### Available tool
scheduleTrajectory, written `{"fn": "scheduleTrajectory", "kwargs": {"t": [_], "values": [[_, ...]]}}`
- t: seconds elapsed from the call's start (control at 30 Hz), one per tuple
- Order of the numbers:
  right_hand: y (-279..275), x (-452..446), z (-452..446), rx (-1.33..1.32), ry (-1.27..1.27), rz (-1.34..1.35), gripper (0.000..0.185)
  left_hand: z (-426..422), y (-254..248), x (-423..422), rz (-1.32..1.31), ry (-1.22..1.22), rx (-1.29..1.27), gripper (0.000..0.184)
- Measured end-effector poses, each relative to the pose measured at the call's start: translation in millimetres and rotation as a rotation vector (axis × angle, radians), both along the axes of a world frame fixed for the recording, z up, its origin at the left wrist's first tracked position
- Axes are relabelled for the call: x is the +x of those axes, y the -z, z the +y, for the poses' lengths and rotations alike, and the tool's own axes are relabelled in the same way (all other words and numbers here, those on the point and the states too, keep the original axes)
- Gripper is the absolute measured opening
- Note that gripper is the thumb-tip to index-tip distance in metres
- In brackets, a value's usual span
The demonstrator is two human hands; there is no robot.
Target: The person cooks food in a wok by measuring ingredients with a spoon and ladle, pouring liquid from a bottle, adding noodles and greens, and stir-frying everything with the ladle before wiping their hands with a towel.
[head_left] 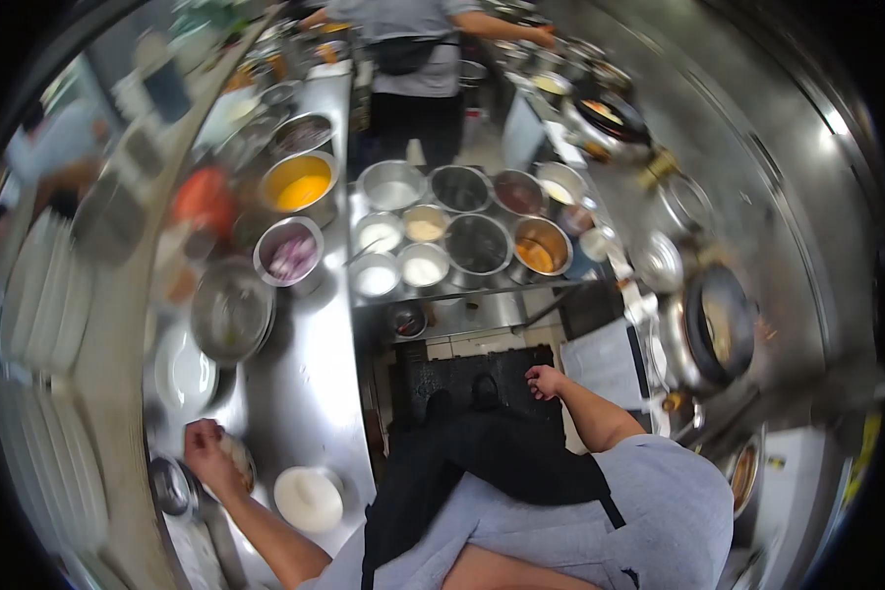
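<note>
My left hand is over the steel counter on the left, its fingers curled together beside a small round container. Blur hides what the fingers hold, if anything. Just to the right of it sits a bowl of white contents, and to its left a small metal container. A white oval plate lies beyond the hand. My right hand hangs over the floor at my right side, fingers loosely curled in, with nothing visible in them.
Ahead, several metal pots stand on a crosswise counter. A pot of chopped purple onion and a yellow-filled pot line the left counter. Pans are on the right. A person in grey works at the far end.
</note>
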State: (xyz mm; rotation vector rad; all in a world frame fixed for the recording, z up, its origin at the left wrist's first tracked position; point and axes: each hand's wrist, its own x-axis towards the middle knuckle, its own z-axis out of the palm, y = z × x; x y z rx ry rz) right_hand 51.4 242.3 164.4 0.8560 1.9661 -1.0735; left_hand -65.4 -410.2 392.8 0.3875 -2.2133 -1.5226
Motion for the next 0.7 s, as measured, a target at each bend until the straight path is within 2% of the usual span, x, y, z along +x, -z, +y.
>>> {"fn": "scheduleTrajectory", "kwargs": {"t": [0.03,0.07,0.1,0.13,0.17,0.2,0.27,0.3,0.33,0.4,0.47,0.57,0.67,0.7], "values": [[4.4,17.5,-2.3,-0.003,0.037,0.011,0.036,32.7,-4.8,-22.9,-0.027,0.117,0.025,0.024],[4.6,35.1,-7.4,-0.005,0.074,0.021,0.036,50.8,3.3,-43.3,-0.046,0.397,0.02,0.025],[1.5,54.3,-14.4,-0.011,0.147,0.029,0.036,87.0,0.9,-54.8,-0.104,0.526,-0.066,0.023],[-2.0,75.6,-24.2,-0.076,0.236,0.061,0.036,127.0,-9.7,-60.2,-0.178,0.668,-0.119,0.018],[-0.7,97.4,-34.9,-0.142,0.328,0.094,0.036,152.3,3.7,-69.0,-0.253,0.826,-0.084,0.011],[3.4,120.6,-44.1,-0.151,0.412,0.099,0.036,183.4,1.8,-67.5,-0.265,0.935,-0.187,0.011],[8.1,177.1,-63.2,-0.095,0.441,0.111,0.035,235.5,-4.2,-58.0,-0.336,1.139,-0.29,0.009],[46.2,218.5,-65.2,0.082,0.279,0.281,0.034,253.6,-1.7,-55.0,-0.331,1.23,-0.302,0.007],[50.7,246.1,-75.0,0.012,0.585,0.367,0.032,269.8,4.0,-52.6,-0.319,1.315,-0.316,0.006],[49.2,292.5,-78.0,0.082,0.753,0.223,0.033,299.7,8.1,-47.7,-0.307,1.4,-0.313,0.001],[38.1,334.1,-85.0,0.017,0.901,0.078,0.034,326.8,10.0,-38.0,-0.312,1.459,-0.243,0.007],[35.9,384.8,-88.0,-0.002,0.897,-0.1,0.035,365.6,9.3,-16.4,-0.305,1.554,-0.219,0.016],[31.9,419.3,-97.6,0.021,1.09,-0.015,0.036,405.4,27.3,-4.9,-0.223,1.623,-0.358,0.022],[32.0,427.7,-100.0,0.018,1.136,0.031,0.037,419.4,35.1,4.0,-0.224,1.64,-0.274,0.021]]}}
